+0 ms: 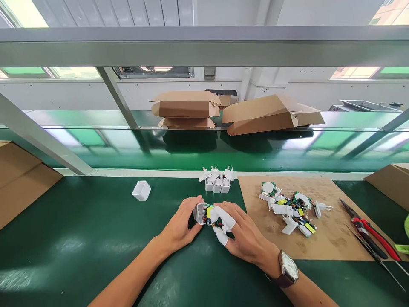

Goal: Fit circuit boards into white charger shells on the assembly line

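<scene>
Between thumb and fingers, my left hand (179, 221) holds a small white plastic housing (198, 213) just above the green tabletop. My right hand (251, 236) wears white finger covers and a wristwatch; it is closed on a circuit board (210, 212) with a yellow component and dark parts. The board's left end is at the mouth of the housing; how far in it sits, I cannot tell. Beyond my hands stand several white housings (217, 185) in a row with plug-like pieces on top. One white housing (141, 190) lies apart to the left.
At right, a brown board (338, 243) carries a pile of circuit boards (294, 209) with white plug parts. Red-handled pliers (377, 238) and tweezers (367, 247) lie on its right side. Cardboard boxes (185, 104) sit on the ledge behind; another box (25, 179) stands left.
</scene>
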Available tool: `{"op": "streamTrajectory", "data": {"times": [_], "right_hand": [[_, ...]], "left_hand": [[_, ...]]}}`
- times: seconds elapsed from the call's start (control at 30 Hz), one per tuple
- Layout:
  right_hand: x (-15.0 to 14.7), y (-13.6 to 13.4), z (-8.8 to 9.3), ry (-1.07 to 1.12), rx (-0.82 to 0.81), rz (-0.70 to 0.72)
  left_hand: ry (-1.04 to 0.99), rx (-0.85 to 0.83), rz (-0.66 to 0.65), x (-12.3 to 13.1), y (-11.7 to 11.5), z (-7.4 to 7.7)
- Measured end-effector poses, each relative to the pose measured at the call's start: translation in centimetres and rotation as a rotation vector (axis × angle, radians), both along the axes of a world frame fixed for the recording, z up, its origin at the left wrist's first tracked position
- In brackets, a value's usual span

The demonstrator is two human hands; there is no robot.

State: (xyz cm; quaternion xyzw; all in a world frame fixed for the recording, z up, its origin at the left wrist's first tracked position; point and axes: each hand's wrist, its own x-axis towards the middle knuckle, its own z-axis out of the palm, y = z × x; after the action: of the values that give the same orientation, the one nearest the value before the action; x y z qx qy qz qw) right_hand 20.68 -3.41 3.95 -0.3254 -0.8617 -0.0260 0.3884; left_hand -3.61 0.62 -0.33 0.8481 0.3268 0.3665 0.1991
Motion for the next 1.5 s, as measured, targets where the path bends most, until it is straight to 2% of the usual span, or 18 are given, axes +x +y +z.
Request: {"op": "streamTrajectory", "data": {"times": [0.43,0.8,1.23,1.5], "right_hand": [[-0.03,0.21,-0.23,-0.069,-0.03,-0.008],[-0.05,0.32,0.31,-0.062,-0.05,0.023],[0.18,0.4,-0.26,-0.056,-0.136,0.001],[0.14,0.54,-0.09,-0.028,-0.135,0.055]], "left_hand": [[0.048,-0.031,-0.038,-0.19,0.17,-0.23],[0.026,-0.04,-0.037,0.0,0.06,0.37],[0.038,-0.03,-0.031,0.2,0.01,0.67],[0.027,0.007,-0.044,0.23,0.09,0.66]]}}
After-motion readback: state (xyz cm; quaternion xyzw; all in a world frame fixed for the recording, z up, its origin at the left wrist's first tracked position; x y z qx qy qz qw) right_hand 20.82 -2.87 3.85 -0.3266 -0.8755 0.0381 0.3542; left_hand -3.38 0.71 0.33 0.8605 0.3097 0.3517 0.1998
